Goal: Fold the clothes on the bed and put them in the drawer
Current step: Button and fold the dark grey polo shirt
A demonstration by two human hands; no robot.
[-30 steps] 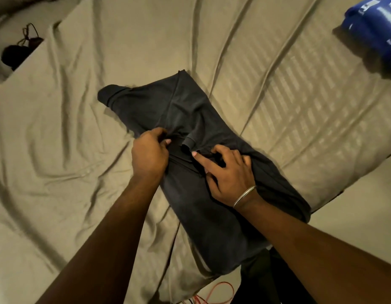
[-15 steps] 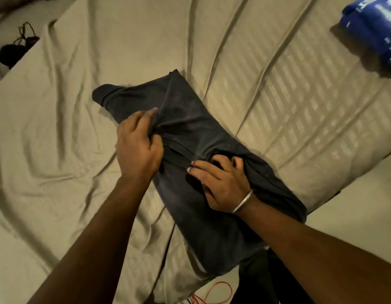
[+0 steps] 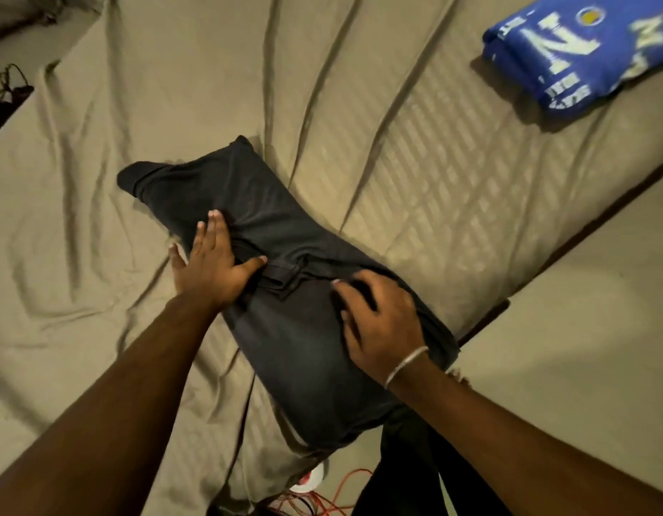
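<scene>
Left hand (image 3: 211,270) flat, fingers straight, pressing the near-left edge of the dark garment (image 3: 285,292), holding nothing. Right hand (image 3: 378,322) laid on the right side of the same cloth, fingers loosely bent and partly blurred; hard to tell whether pinching a fold or only pressing, most likely pressing. Between the two hands, a small cuff or hem end poking up from the fold, not tucked flat. Likely trouble from here: that loose end slipping out once the pressure lifts, undoing the fold; the far-left corner, sticking out past the bundle, dragging or flopping open during a lift; the near end, hanging over the bed (image 3: 434,162) edge, sliding off toward the floor if released carelessly. Garment itself: dark grey, soft, thick-looking, folded into a long bundle lying diagonally at the near edge of the bed, on a wrinkled tan sheet. Well apart, at the far right of the bed, a blue folded garment (image 3: 583,50) with white lettering.
</scene>
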